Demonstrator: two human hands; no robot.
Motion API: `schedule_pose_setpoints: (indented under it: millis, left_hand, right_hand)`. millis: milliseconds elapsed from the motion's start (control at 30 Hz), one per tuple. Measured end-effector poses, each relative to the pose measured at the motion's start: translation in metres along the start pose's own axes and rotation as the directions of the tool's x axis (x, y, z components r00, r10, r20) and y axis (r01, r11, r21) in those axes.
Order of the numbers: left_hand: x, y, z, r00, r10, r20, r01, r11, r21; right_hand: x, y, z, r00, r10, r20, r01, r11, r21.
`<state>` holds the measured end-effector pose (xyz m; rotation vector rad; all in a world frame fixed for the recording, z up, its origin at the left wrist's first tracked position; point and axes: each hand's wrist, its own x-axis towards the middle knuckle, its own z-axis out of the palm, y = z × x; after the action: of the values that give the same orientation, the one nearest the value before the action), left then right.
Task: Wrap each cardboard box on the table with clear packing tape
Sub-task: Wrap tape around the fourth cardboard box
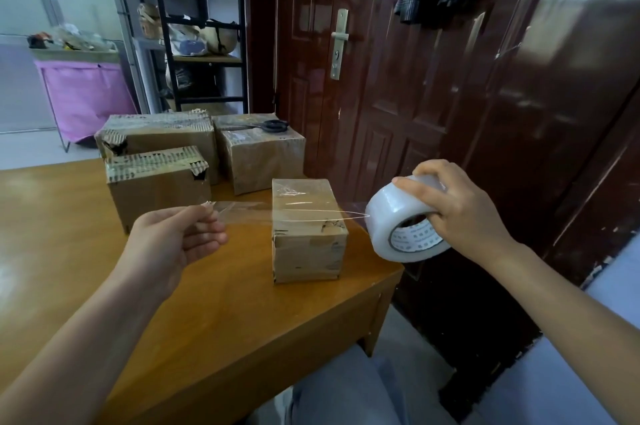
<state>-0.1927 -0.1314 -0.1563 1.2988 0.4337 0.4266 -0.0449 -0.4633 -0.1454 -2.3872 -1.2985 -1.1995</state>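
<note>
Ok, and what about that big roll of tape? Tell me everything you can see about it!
The roll of tape is fat and milky white, with a printed cardboard core. The right hand grips it from above, tilted in the air past the table's corner. A clear strip runs from it across the small box to the left hand, which pinches its end.

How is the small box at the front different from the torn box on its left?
The small box is taller than wide; the torn box is wider. The small box's top edges look whole; the torn box's are ripped, showing corrugation. The strip of tape stretches before the small box only. Both are brown cardboard on the table.
</note>
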Motion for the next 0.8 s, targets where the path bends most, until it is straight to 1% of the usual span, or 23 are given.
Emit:
schedule_pose_setpoints:
  millis: [100, 200, 467, 533, 600, 667, 700, 733, 767, 800]
  left_hand:
    - [-0.001, 0.0, -0.001, 0.999, 0.023, -0.023, -0.023, 1.0, -0.001]
    - [-0.003, -0.002, -0.002, 0.999, 0.03, -0.031, -0.03, 1.0, 0.009]
    - [-0.001, -0.012, -0.005, 0.998, -0.009, -0.07, 0.014, 0.998, 0.064]
    - [0.001, -0.016, -0.006, 0.997, -0.015, -0.079, 0.025, 0.993, 0.119]
    - [0.003, -0.021, -0.004, 0.997, -0.011, -0.078, 0.029, 0.969, 0.245]
    - [0.005, -0.028, -0.001, 0.998, -0.016, -0.055, 0.037, 0.915, 0.402]
    - [0.006, -0.031, 0.002, 0.999, -0.012, -0.035, 0.028, 0.865, 0.501]
    - [0.008, -0.035, 0.005, 1.0, 0.008, -0.009, -0.001, 0.789, 0.614]
    - [0.01, -0.039, 0.008, 0.999, 0.047, 0.019, -0.046, 0.685, 0.727]
    - [0.01, -0.042, 0.013, 0.994, 0.097, 0.05, -0.096, 0.558, 0.824]
  right_hand:
    - [0.004, -0.001, 0.002, 0.999, 0.053, 0.007, -0.054, 0.996, 0.07]
    - [0.004, -0.003, 0.004, 0.999, 0.048, 0.025, -0.05, 0.995, 0.085]
    - [-0.004, -0.005, 0.015, 0.995, 0.065, 0.072, -0.072, 0.992, 0.106]
    - [-0.003, -0.006, 0.015, 0.995, 0.061, 0.076, -0.068, 0.993, 0.095]
    - [0.001, -0.007, 0.015, 0.996, 0.037, 0.08, -0.041, 0.997, 0.058]
    - [0.005, -0.008, 0.015, 0.996, -0.011, 0.091, 0.01, 1.0, 0.011]
    - [0.008, -0.008, 0.015, 0.994, -0.031, 0.102, 0.031, 1.0, -0.005]
    - [0.01, -0.009, 0.016, 0.992, -0.045, 0.116, 0.047, 0.999, -0.015]
    - [0.014, -0.011, 0.017, 0.99, -0.059, 0.13, 0.063, 0.998, -0.023]
    - [0.017, -0.013, 0.018, 0.987, -0.075, 0.145, 0.08, 0.996, -0.027]
